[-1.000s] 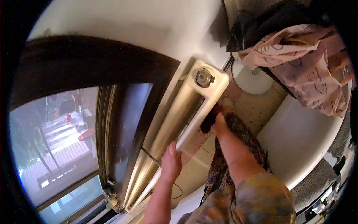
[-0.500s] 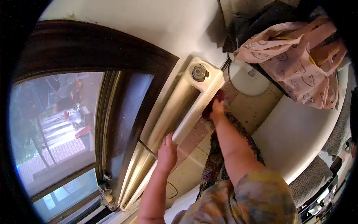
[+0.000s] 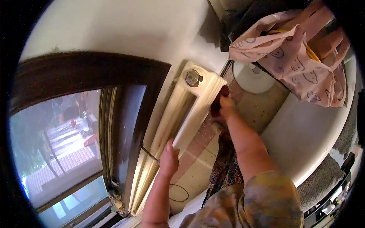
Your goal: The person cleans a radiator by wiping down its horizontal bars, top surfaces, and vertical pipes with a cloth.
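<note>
A person in a patterned sleeve point(image 3: 272, 195) is leaning over a cream radiator point(image 3: 195, 117) beneath a dark-framed window point(image 3: 57, 133). The right hand point(image 3: 228, 107) is grasping what is looking to me like a dark red cloth point(image 3: 216, 106), fingers closing around it beside the radiator's front face, near the corner by the round plug point(image 3: 193, 78). The left hand point(image 3: 169, 161) is gripping farther along, fingers curling over the upper front edge.

The cloth is probably weighing little and giving softly, best bunched in the palm; the hand is hiding much of it, so I am not making out a clear long axis. The radiator is seeming heavy, stiff and perhaps slick where painted, its front edge offering the surest hold. Its long axis is running along the wall, the plugged end pointing away from the person, the opposite end lying toward the window's lower corner.
</note>
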Motion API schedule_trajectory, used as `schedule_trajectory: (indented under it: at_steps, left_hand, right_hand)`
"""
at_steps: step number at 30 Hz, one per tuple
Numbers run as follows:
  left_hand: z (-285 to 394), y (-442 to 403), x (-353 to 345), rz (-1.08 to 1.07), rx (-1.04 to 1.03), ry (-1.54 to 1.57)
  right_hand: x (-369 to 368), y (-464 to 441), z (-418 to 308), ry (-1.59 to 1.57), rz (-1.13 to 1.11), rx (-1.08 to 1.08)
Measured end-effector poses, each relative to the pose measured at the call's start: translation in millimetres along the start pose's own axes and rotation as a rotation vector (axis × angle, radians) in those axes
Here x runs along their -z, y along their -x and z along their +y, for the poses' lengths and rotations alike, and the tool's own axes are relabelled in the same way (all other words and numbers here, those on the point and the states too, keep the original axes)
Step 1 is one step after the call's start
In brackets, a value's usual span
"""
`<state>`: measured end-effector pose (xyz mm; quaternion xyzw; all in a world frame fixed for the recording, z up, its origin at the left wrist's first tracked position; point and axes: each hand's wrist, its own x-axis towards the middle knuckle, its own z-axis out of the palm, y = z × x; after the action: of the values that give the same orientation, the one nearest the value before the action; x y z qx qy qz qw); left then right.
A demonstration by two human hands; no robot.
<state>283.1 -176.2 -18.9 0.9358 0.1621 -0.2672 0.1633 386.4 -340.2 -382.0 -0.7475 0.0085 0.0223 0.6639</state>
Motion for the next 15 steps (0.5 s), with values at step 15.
schedule_trajectory:
  at_steps: [15]
  left_hand:
    - [-41,-5,-23,0.016,0.015,0.136]
  right_hand:
    - [-73,34,-35,-0.093,0.266,-1.095]
